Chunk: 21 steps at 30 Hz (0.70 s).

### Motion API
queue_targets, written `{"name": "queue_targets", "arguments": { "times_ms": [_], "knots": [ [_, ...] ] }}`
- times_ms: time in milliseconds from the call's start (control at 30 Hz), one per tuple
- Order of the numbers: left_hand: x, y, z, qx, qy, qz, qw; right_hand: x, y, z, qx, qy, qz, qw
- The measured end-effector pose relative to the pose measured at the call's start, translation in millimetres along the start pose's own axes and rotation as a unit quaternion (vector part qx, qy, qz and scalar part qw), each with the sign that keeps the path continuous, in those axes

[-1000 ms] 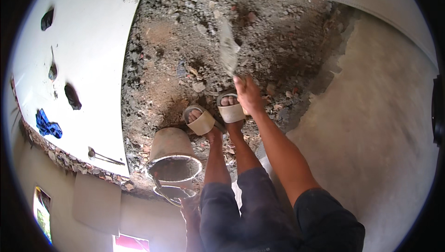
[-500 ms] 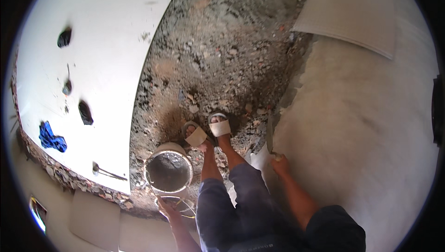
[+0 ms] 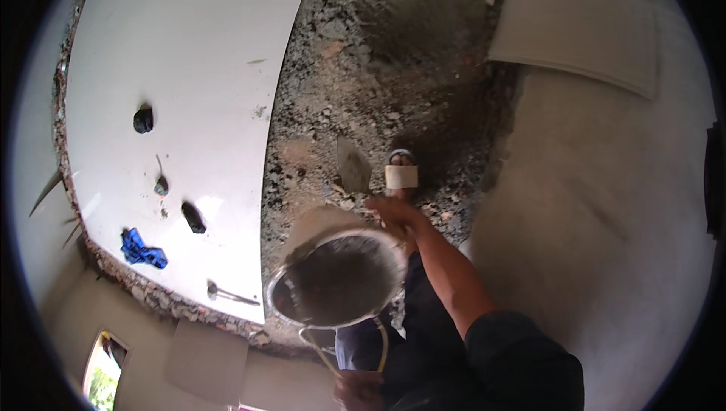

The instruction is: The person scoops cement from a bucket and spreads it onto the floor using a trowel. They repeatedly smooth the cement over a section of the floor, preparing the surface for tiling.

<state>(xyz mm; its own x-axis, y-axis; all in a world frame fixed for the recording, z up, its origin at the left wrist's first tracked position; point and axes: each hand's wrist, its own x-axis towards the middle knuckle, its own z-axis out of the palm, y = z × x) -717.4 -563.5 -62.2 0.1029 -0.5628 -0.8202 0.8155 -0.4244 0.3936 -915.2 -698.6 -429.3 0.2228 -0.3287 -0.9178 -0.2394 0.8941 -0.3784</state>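
At the far left, a strip of rubble (image 3: 62,101) edges a white panel (image 3: 204,48), and a bright opening (image 3: 104,372) shows low in the wall. On the panel lie a crumpled blue cloth (image 3: 142,249), two dark lumps (image 3: 144,119) and, lower down, a long-handled tool (image 3: 233,294). Next comes rough, stony ground (image 3: 333,48). Above its near part hangs a pale bucket (image 3: 321,223), its mouth tipped toward the viewer, its inside grey. Below it, the left hand (image 3: 359,388) grasps the bucket's looped handle (image 3: 327,362). Beyond the rim, the right hand (image 3: 398,217) grips a trowel (image 3: 353,167), blade pointing away from the person. A sandalled foot (image 3: 401,175) stands just past that hand. Furthest right, a pale sheet (image 3: 575,18) lies on a smooth grey floor (image 3: 582,176)
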Motion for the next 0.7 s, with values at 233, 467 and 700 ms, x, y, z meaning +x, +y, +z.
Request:
{"name": "queue_targets", "arguments": {
  "times_ms": [233,467,700],
  "knots": [
    [68.0,-43.3,188.1,0.421,-0.150,-0.129,0.885,-16.4,-38.2,-171.8,-0.111,0.136,-0.254,0.951],
    [218.5,-93.6,256.4,0.533,-0.257,0.009,0.806,-150.6,-119.8,-265.9,0.068,0.541,-0.115,0.830],
    [489.3,-147.7,187.5,0.536,-0.086,-0.043,0.838,-35.1,-106.2,-213.5,-0.290,0.745,-0.197,0.567]
  ]
}}
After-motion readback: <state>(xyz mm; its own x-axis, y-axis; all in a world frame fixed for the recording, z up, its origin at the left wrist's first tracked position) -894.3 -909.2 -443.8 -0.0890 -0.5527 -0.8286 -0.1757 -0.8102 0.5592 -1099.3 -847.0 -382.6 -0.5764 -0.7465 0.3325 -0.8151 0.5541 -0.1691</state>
